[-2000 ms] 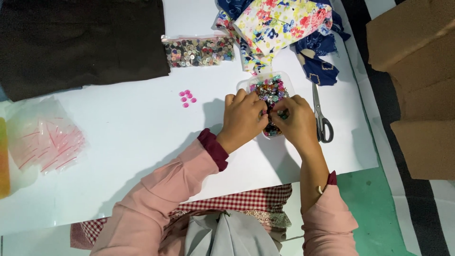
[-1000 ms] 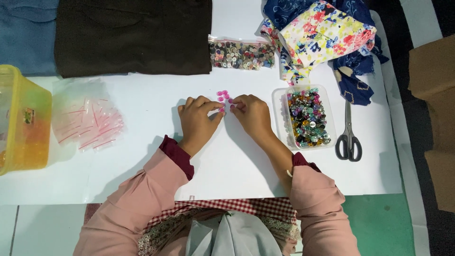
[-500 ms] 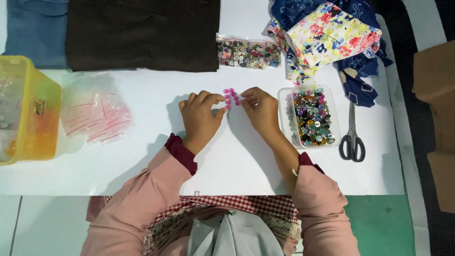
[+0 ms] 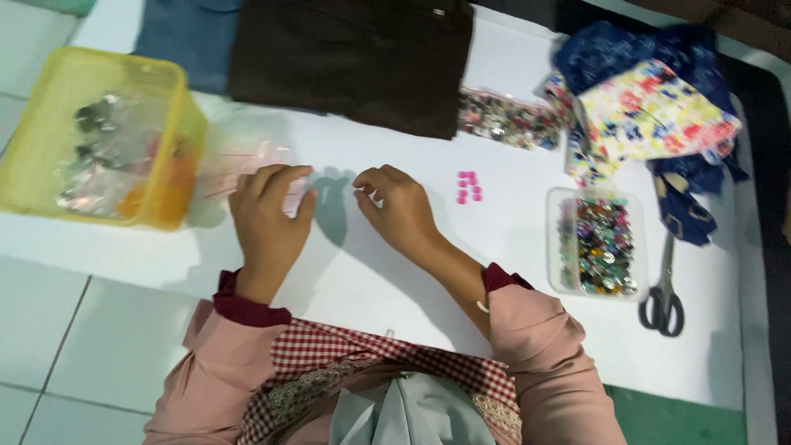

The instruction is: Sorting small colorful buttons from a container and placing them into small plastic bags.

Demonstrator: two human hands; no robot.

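My left hand [image 4: 268, 218] lies over the edge of a pile of small clear plastic bags [image 4: 239, 169] on the white table [image 4: 371, 272], fingers spread, touching them. My right hand [image 4: 400, 206] hovers beside it with fingers loosely curled and nothing visible in it. A small cluster of pink buttons [image 4: 468, 187] lies on the table just right of my right hand. A clear tray of mixed colourful buttons [image 4: 599, 243] sits further right.
A yellow plastic bin [image 4: 107, 136] with bagged items stands at the left. Dark brown fabric [image 4: 354, 58] and blue fabric [image 4: 185, 41] lie at the back. A bag of buttons [image 4: 507, 119], floral and blue cloth [image 4: 651, 115] and scissors [image 4: 663, 297] are at the right.
Both hands have left the pink buttons and moved left toward the plastic bags; the buttons stay on the table. The view has shifted left, showing more of the yellow bin.
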